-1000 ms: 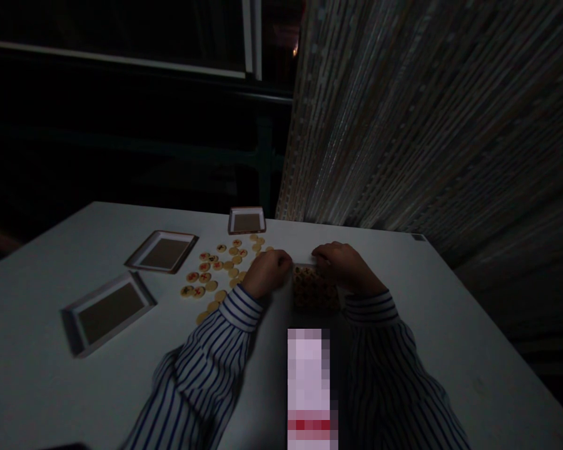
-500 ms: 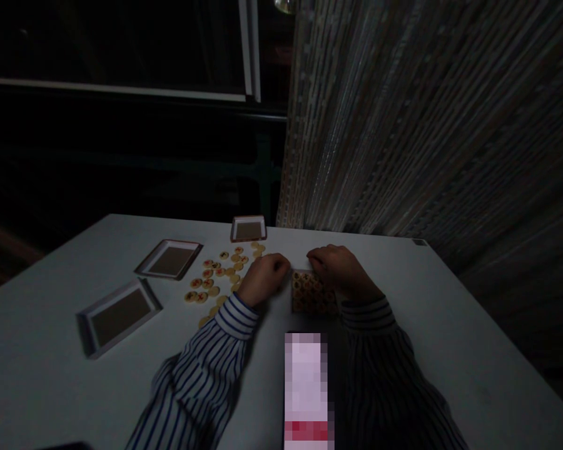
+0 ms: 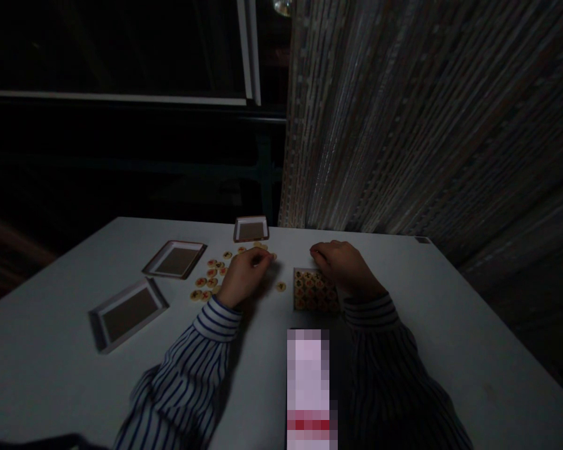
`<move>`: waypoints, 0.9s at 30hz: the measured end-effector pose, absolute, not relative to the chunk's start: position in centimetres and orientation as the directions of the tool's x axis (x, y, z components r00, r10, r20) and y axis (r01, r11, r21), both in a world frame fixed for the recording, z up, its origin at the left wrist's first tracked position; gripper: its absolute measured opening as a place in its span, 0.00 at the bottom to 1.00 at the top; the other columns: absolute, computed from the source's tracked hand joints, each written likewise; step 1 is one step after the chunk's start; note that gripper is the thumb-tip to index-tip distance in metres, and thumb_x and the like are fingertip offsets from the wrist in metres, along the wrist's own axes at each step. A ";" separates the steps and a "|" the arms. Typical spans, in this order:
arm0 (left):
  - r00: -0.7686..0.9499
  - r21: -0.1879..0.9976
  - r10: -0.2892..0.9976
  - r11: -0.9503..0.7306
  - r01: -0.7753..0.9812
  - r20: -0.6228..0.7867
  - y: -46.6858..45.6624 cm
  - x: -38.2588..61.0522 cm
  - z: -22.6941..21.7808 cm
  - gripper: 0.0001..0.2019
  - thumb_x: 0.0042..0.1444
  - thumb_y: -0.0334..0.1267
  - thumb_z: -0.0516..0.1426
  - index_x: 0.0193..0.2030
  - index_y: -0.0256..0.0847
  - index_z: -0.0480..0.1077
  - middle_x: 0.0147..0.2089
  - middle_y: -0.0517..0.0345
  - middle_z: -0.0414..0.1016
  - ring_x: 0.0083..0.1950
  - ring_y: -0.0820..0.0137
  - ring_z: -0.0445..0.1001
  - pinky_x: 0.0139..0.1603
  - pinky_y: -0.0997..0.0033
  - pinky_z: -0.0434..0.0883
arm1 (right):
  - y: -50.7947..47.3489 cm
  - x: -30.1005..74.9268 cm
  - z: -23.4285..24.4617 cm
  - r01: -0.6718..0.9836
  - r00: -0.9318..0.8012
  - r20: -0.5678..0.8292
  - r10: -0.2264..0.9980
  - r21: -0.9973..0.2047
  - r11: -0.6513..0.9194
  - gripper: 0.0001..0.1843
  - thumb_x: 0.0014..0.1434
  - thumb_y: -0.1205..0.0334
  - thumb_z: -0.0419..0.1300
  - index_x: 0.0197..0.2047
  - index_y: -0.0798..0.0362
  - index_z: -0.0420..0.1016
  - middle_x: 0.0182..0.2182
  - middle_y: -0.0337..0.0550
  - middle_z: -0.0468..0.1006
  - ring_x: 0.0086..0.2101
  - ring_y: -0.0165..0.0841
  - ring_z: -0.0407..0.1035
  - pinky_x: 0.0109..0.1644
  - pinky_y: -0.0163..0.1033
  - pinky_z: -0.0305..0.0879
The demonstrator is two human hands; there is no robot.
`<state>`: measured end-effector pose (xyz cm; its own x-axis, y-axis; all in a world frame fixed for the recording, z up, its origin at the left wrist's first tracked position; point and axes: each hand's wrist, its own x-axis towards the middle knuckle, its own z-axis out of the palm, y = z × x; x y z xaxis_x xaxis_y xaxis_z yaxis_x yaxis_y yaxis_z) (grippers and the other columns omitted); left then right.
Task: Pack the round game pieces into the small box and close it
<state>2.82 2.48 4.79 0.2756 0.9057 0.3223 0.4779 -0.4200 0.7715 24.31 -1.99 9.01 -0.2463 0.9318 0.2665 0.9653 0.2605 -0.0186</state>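
Observation:
My left hand [image 3: 246, 274] is closed, fingers curled and thumb against them, over the near side of a loose spread of round Chinese chess pieces [image 3: 211, 273]. Whatever it may hold is hidden. One single piece [image 3: 281, 287] lies on the table between my hands. To its right, a shallow box [image 3: 294, 300] is filled with rows of chess pieces [image 3: 309, 292] marked in black and red. Above that box's far right part is my right hand [image 3: 344, 267], its fingers pinched together; I cannot make out anything in them.
Open shallow box parts stand left and behind: one white-edged [image 3: 129, 315], one brown-rimmed [image 3: 174, 259], one small [image 3: 251, 229]. A phone [image 3: 309, 381] with a blurred screen lies in front of me. The white table [image 3: 403, 350] ends before a string curtain [image 3: 380, 125]. The room is dim.
My left hand has moved left, away from the filled box and over the loose pieces. A single piece now shows on the table beside the box. My right hand has barely moved.

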 end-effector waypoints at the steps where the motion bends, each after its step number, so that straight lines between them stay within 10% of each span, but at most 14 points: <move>1: 0.255 0.779 0.909 -0.414 0.470 0.330 2.5 2.5 4.9 0.13 0.53 0.45 0.51 0.33 0.37 0.71 0.34 0.55 0.76 0.36 0.69 0.73 0.39 0.71 0.68 | -2.0 24.2 9.0 0.965 -0.248 0.268 0.931 -0.016 0.262 0.15 0.60 0.62 0.45 0.42 0.52 0.72 0.35 0.45 0.77 0.37 0.33 0.67 0.41 0.36 0.55; 27: -0.152 0.845 0.946 -0.173 0.506 0.285 4.5 -8.3 2.8 0.16 0.48 0.47 0.53 0.35 0.36 0.72 0.33 0.54 0.77 0.37 0.66 0.74 0.42 0.67 0.70 | -1.7 22.9 7.7 0.957 -0.259 0.385 0.886 -0.024 0.291 0.15 0.61 0.61 0.46 0.42 0.53 0.72 0.37 0.43 0.77 0.37 0.34 0.67 0.42 0.37 0.57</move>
<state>-8.28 4.47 2.79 -0.1519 0.9464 0.2850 0.5063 -0.1732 0.8448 22.91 -1.73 7.69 -0.2595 0.8857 0.3849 0.9565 0.2906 -0.0240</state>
